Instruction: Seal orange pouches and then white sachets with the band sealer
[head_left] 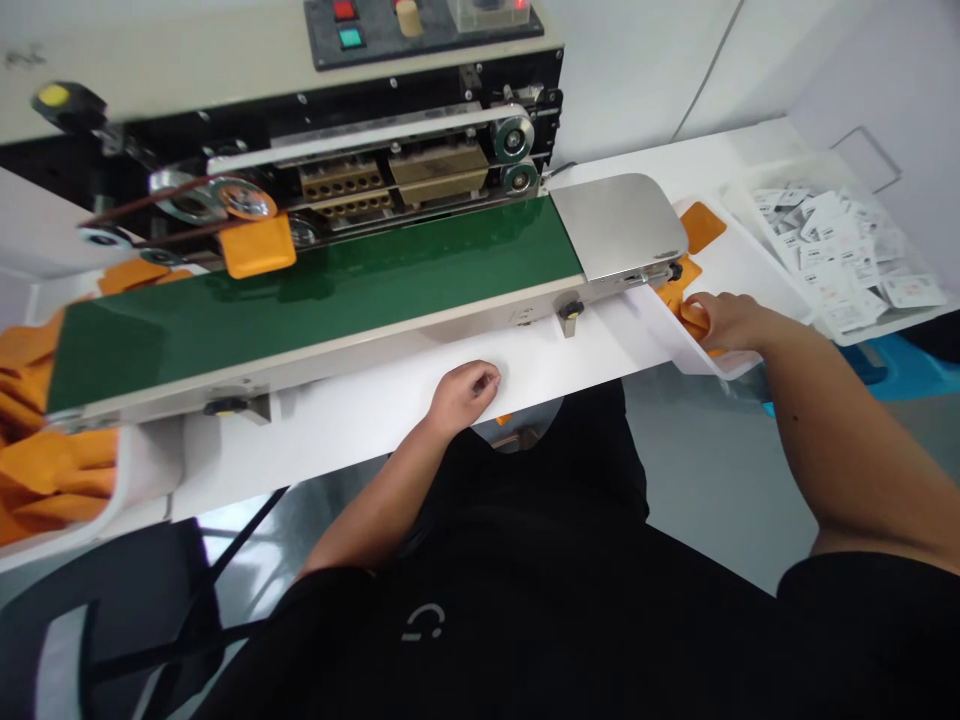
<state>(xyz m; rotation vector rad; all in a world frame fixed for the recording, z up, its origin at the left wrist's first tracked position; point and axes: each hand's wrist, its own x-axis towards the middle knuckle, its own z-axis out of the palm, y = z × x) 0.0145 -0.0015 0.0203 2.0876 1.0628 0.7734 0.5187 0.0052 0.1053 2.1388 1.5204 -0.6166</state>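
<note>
My left hand (465, 390) rests on the white table edge (360, 420) in front of the sealing machine, fingers curled in with nothing seen in them. My right hand (724, 318) reaches into a white tray (742, 265) at the right end of the green conveyor belt (315, 300), its fingers closed on orange pouches (686, 300). One orange pouch (259, 245) rides on the belt under the sealer's rollers. Another orange pouch (703, 225) lies at the far side of the tray.
A bin at the left (52, 470) holds several orange pouches. A clear bin (847, 260) at the right holds small white packets. The sealer's control panel (420, 25) has red and green buttons. A blue stool (900, 365) stands beyond my right arm.
</note>
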